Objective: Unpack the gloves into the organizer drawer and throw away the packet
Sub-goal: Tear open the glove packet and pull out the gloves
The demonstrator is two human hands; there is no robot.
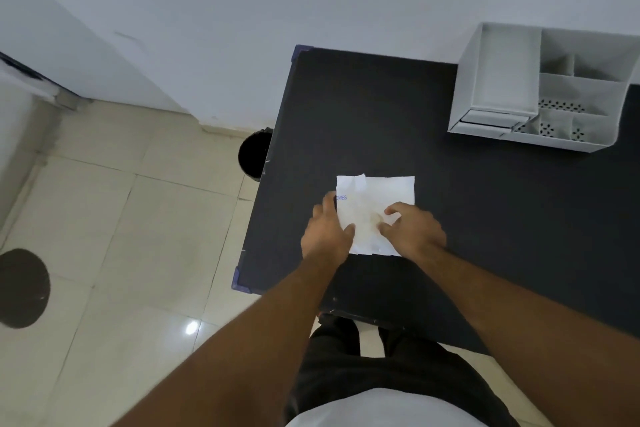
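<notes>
On matte black surface [381,114], near front left corner: flat square white packet [377,194], thin crinkled paper, torn flap at upper left, blue lettering at left edge. Left hand [327,230] pressing packet's left edge, fingers loosely spread. Right hand [414,227] curled over lower right part, fingertips on paper. At far right, well apart: white plastic organizer [540,87], boxy, divided compartments, perforated floors. Beside surface, on glossy tiled floor: round black bin [252,154].

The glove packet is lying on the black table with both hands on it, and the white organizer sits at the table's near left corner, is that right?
Not quite. The head view shows the white organizer at the table's far right, against the wall. The glove packet does lie there under the left hand and right hand.
</notes>
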